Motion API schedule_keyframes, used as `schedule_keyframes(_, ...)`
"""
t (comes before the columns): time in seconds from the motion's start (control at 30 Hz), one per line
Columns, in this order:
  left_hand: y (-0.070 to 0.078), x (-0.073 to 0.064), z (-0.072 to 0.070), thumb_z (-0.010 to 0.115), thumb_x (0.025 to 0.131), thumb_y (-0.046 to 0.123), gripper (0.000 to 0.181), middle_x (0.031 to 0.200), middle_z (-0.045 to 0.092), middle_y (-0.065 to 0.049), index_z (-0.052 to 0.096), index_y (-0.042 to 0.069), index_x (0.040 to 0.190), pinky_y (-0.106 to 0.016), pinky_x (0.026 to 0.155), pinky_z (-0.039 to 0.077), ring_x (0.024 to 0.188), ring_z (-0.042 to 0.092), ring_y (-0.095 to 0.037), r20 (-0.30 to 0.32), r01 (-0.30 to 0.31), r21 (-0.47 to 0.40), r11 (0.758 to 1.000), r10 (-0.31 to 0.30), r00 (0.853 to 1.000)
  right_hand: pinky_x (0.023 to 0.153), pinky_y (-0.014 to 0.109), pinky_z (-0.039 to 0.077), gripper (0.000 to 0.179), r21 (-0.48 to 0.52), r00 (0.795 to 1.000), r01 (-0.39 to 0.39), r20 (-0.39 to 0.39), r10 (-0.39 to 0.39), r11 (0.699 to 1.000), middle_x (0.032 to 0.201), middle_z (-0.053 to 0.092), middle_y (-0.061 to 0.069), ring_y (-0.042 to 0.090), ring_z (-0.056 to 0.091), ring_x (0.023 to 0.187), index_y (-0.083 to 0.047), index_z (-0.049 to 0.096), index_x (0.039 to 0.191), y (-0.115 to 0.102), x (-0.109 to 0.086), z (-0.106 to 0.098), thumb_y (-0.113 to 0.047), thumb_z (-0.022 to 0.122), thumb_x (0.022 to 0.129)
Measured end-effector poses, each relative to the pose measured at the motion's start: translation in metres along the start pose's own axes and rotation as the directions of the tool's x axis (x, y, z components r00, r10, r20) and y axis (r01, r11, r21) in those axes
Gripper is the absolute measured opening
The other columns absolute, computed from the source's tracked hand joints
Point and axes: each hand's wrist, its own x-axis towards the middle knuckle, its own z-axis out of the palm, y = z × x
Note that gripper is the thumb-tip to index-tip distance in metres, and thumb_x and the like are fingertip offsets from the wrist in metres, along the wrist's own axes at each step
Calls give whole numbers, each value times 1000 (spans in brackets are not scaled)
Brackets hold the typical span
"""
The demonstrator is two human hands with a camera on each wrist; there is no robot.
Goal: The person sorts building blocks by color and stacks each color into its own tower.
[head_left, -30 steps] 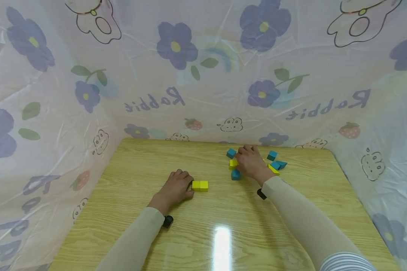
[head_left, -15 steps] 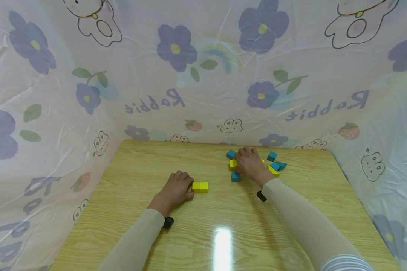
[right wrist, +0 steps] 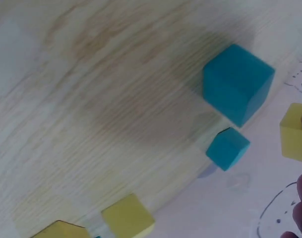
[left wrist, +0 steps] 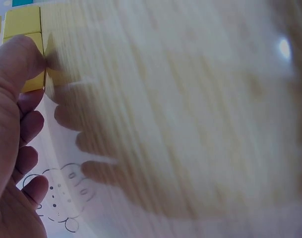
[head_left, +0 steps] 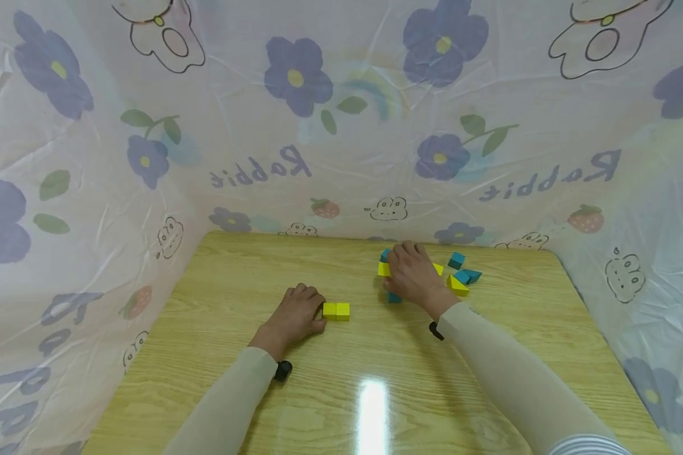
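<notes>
My left hand (head_left: 296, 314) rests on the table, its thumb and fingers pinching the left one of two yellow cubes (head_left: 329, 311) that stand side by side. In the left wrist view the thumb covers part of that yellow cube (left wrist: 35, 82). My right hand (head_left: 414, 275) is among the loose blocks and holds another yellow block (right wrist: 293, 134) at its fingertips. From the head this yellow block (head_left: 384, 269) shows only at its left end. One blue block (head_left: 394, 298) lies just below the right hand, and a second blue block (head_left: 385, 254) is partly hidden behind its fingers.
Right of the right hand lie a blue cube (head_left: 457, 260), a blue wedge (head_left: 475, 276), a yellow triangular block (head_left: 458, 286) and another yellow block (head_left: 437, 270). A patterned cloth (head_left: 353, 145) walls in the wooden table (head_left: 250, 259) at the back and sides.
My right hand has shifted slightly left with the yellow block, covering more of the blue blocks and baring more of the yellow triangular block. The left hand keeps its place.
</notes>
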Motion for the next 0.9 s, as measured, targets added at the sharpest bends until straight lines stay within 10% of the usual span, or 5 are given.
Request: schedule_keyframes(0.9,-2,2,1,63,88,41,35,110,57,6,63,18,114,-38,97,35,101,43,-16,-15,8,17,1000,-8,1000,78,38,38,35,207,991,131,9,-136,970,90,55,3,24,43,86,-10,58,91,-69,16,-30,-42,69,83)
